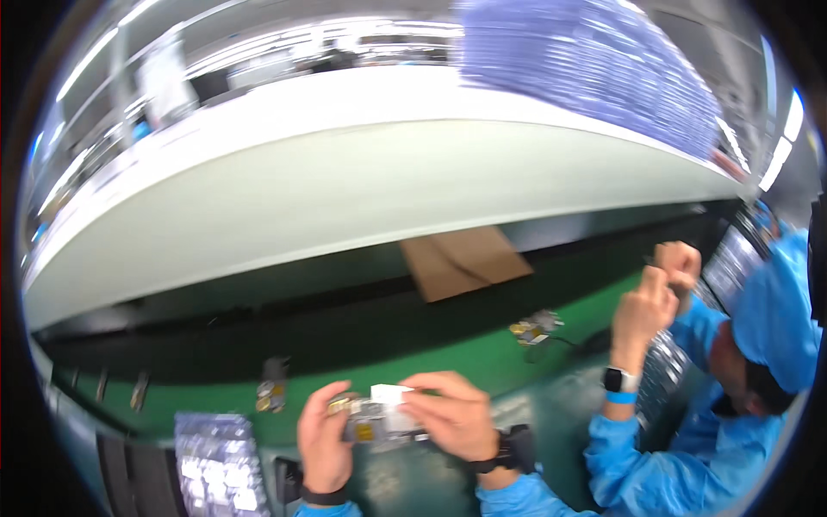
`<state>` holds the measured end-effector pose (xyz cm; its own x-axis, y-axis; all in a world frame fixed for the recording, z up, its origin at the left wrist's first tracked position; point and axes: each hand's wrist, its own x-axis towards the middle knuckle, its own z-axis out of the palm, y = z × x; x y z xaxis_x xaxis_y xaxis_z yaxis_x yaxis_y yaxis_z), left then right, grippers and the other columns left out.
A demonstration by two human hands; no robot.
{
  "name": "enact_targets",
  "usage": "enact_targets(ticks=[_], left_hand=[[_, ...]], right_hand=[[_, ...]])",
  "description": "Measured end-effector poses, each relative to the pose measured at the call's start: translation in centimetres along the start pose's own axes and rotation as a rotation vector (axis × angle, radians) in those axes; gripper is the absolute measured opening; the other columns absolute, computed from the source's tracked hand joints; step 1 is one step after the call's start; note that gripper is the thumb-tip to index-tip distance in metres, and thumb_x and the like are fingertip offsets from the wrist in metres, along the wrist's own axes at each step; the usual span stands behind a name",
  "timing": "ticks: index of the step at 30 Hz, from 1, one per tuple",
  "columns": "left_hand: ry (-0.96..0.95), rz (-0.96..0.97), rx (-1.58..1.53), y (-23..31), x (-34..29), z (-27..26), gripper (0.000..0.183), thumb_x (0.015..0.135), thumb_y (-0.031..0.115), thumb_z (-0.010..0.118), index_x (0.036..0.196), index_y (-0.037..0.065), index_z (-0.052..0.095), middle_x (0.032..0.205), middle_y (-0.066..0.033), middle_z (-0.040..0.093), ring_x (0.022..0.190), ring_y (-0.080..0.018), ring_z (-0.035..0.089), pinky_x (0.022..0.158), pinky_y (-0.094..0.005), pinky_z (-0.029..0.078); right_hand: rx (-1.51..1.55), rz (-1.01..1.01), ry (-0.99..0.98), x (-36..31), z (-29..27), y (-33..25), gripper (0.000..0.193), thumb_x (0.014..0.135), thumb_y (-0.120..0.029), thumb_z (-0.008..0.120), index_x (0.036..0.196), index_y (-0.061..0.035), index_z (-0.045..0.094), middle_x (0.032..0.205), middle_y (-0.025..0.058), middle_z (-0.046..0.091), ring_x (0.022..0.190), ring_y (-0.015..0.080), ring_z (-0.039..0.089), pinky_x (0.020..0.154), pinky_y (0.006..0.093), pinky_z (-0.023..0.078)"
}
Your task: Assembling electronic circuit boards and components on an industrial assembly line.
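Observation:
My left hand [324, 444] grips the left end of a small grey metal-looking assembly [365, 430] with a yellow patch and a brassy part. The fingers of my right hand [452, 415] close on a small white block or card [393, 405] pressed against the right side of that assembly. Motion blur hides its exact kind and how it is fixed. A similar assembly [270, 395] lies on the green belt-like surface [345, 358], beyond my left hand. Another assembly [536, 327], with a dark cable, rests farther off to the right.
A clear plastic tray [220, 470] stands left of my hands. Brown cardboard [465, 263] sits under a long white shelf [370, 185], which carries stacked bluish trays [586, 73]. At right a co-worker in blue [732, 414] holds both hands raised over the belt.

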<state>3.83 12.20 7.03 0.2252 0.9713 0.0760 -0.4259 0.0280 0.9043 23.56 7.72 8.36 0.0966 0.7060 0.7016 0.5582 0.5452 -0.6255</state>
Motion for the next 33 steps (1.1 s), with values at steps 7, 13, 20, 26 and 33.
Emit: enact_targets(ticks=[7, 13, 20, 26, 33], left_hand=[[-0.08, 0.03, 0.129, 1.9, -1.5, 0.4, 0.042, 0.099, 0.0, 0.04, 0.14, -0.001, 0.048, 0.124, -0.0174, 0.064, 0.113, -0.0203, 0.064, 0.097, -0.0301, 0.05], [-0.21, 0.131, 0.166, 3.0, -2.4, 0.8, 0.043, 0.102, 0.0, 0.039, 0.145, -0.004, 0.044, 0.127, -0.0186, 0.064, 0.118, -0.022, 0.063, 0.1, -0.0323, 0.05], [-0.223, 0.144, 0.231, 3.9, -2.9, 0.9, 0.041, 0.103, -0.002, 0.037, 0.143, -0.006, 0.043, 0.128, -0.0188, 0.063, 0.118, -0.0228, 0.062, 0.105, -0.0352, 0.048], [-0.244, 0.192, 0.243, 3.7, -3.0, 0.8, 0.041, 0.102, -0.004, 0.04, 0.143, -0.004, 0.046, 0.129, -0.0168, 0.065, 0.115, -0.0198, 0.064, 0.1, -0.0313, 0.049], [-0.241, 0.203, 0.261, 3.7, -3.1, 0.7, 0.04, 0.102, -0.003, 0.04, 0.142, -0.004, 0.047, 0.129, -0.0167, 0.066, 0.112, -0.019, 0.065, 0.098, -0.0301, 0.05]], right_hand=[[-0.162, -0.252, -0.087, 0.8, 0.1, -2.1, 0.03, 0.071, -0.004, 0.085, 0.099, -0.01, 0.079, 0.104, 0.0053, 0.073, 0.095, 0.0232, 0.067, 0.085, 0.0438, 0.056], [-0.145, -0.271, -0.111, 0.7, 0.0, -2.5, 0.033, 0.069, -0.005, 0.087, 0.1, -0.0124, 0.079, 0.103, 0.0046, 0.073, 0.094, 0.0233, 0.066, 0.089, 0.0439, 0.057], [-0.183, -0.268, -0.107, 0.7, 0.1, -3.1, 0.035, 0.066, -0.006, 0.089, 0.099, -0.0148, 0.08, 0.103, 0.0024, 0.074, 0.097, 0.0229, 0.063, 0.089, 0.042, 0.057], [-0.203, -0.262, -0.099, 0.5, 0.3, -3.3, 0.037, 0.065, -0.008, 0.09, 0.1, -0.0166, 0.08, 0.103, 0.0013, 0.074, 0.096, 0.0226, 0.062, 0.086, 0.04, 0.057], [-0.191, -0.254, -0.083, 0.1, 0.5, -3.1, 0.038, 0.067, -0.008, 0.09, 0.102, -0.0173, 0.08, 0.103, 0.0016, 0.074, 0.095, 0.0226, 0.062, 0.086, 0.0395, 0.057]])
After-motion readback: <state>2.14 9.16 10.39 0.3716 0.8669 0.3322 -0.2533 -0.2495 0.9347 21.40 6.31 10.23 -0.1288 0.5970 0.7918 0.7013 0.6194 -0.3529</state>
